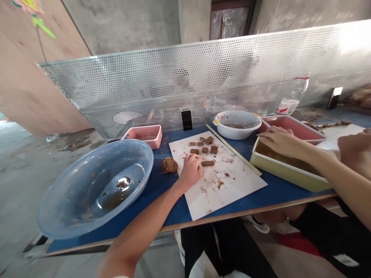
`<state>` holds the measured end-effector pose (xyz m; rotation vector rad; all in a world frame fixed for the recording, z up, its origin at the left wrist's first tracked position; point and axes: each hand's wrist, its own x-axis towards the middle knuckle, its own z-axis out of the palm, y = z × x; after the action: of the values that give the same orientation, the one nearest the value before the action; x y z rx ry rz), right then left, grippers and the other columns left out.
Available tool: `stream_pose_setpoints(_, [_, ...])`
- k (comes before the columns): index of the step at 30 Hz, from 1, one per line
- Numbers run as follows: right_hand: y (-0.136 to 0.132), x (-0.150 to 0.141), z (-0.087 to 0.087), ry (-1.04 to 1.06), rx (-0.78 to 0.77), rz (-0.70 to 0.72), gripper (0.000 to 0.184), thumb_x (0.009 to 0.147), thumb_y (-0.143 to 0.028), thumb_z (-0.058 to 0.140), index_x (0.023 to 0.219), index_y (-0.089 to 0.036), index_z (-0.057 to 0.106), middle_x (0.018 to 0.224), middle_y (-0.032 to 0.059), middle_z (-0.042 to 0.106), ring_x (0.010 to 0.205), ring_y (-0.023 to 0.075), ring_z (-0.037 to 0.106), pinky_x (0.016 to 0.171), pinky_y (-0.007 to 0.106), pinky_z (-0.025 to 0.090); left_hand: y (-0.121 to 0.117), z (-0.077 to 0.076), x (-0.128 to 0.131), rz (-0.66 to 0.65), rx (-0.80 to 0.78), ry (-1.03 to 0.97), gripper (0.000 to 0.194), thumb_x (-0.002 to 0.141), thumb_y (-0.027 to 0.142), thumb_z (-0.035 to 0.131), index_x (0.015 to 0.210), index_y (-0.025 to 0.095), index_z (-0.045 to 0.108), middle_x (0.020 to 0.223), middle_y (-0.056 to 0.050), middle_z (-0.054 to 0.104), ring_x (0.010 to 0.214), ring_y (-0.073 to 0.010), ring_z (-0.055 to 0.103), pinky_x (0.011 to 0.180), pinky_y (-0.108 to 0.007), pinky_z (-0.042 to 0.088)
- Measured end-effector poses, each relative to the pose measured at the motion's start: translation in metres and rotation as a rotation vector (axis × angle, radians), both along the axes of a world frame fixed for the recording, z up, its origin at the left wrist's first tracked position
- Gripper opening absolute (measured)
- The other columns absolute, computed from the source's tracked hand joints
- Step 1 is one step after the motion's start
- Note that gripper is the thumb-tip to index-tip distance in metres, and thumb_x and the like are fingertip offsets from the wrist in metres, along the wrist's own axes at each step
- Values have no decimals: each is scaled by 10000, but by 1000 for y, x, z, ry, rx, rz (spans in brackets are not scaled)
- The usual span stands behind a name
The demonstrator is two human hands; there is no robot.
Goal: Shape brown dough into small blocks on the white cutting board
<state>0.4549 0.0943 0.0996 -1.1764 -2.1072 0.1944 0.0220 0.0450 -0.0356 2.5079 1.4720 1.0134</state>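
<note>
My left hand [191, 170] rests on a white sheet [232, 185], knuckles up and fingers curled together; whatever is under them is hidden. Just right of its fingertips lies a brown bar [208, 163], and several small brown cut pieces [204, 144] sit farther back on the sheet. A brown lump [169, 165] lies on the blue tabletop to the left of that hand. My right hand [278, 141] lies flat, fingers stretched out, on the far left corner of a yellow tray [284, 172] holding a brown mass.
A big blue basin [72, 200] with brown dregs overhangs the front left edge. A pink tray [145, 135], a phone [187, 120], a white bowl [236, 124], a long stick [232, 148], another pink tray [292, 125] and a perforated metal screen [203, 73] stand behind. Another person's hand [356, 150] shows at right.
</note>
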Motion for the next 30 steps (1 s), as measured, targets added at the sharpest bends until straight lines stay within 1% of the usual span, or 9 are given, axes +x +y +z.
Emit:
stream_pose_setpoints(2, [10,-33,-17,-48,-13,11,611,1017,-847,570,955,-308,850,1081,143,742,1164,347,679,1116,549,526,1,-2,1,1,-4,-11,457,973,57,540,1334,176,793,1290,-150,714,1273,-347,573,1175,-545,525])
stream_pose_setpoints(6, [16,-102,-46,-24,-231,193,725,1047,-908,447,1025,-278,804,1162,169,774,1211,388,701,1161,599,549,4,-6,0,-22,-13,-35,421,1090,278,619,1486,164,706,1360,-166,683,1314,-363,567,1235,-599,484])
stream_pose_setpoints(9, [18,-144,-67,55,-445,259,709,1073,-898,395,1054,-277,736,1128,144,801,1143,375,732,1092,573,592,8,-7,-2,-69,-41,-58,645,1099,481,699,1654,181,563,1465,-192,635,1386,-393,549,1265,-640,462])
stream_pose_setpoints(13, [28,-178,-98,63,-481,338,731,1082,-871,316,991,-273,726,1116,129,746,1126,358,732,1129,575,569,24,-6,0,-145,-83,-103,960,1021,594,818,1787,220,377,1586,-230,557,1473,-430,515,1291,-679,447])
stream_pose_setpoints(16, [34,-188,-117,66,-492,319,703,1081,-857,321,1059,-270,707,1119,121,713,1119,347,717,1123,574,561,41,-8,4,-204,-121,-124,1146,922,599,929,1827,275,306,1641,-227,516,1547,-456,475,1325,-711,418])
stream_pose_setpoints(19, [35,-189,-126,36,-489,303,699,1080,-863,323,1099,-264,684,1155,125,698,1134,343,683,1140,579,530,54,-13,6,-229,-173,-136,1180,892,567,967,1828,297,302,1628,-213,530,1551,-456,482,1319,-723,432])
stream_pose_setpoints(24, [28,-191,-124,-19,-433,344,728,1121,-826,252,941,-251,660,1087,122,671,1079,323,648,1081,567,530,53,-19,7,-231,-195,-169,1028,957,504,920,1789,270,363,1523,-195,603,1435,-407,572,1263,-677,505])
stream_pose_setpoints(27, [26,-190,-122,-21,-403,355,699,1133,-801,278,934,-247,656,1081,118,670,1079,314,646,1067,545,529,46,-16,7,-244,-216,-149,892,1024,449,851,1768,272,393,1462,-173,638,1367,-368,628,1225,-618,545])
stream_pose_setpoints(30, [28,-182,-123,-38,-381,337,692,1131,-812,282,860,-255,590,1016,100,637,976,289,630,996,515,540,41,-10,5,-226,-224,-133,871,1016,416,860,1753,291,414,1498,-171,642,1387,-370,646,1208,-579,557])
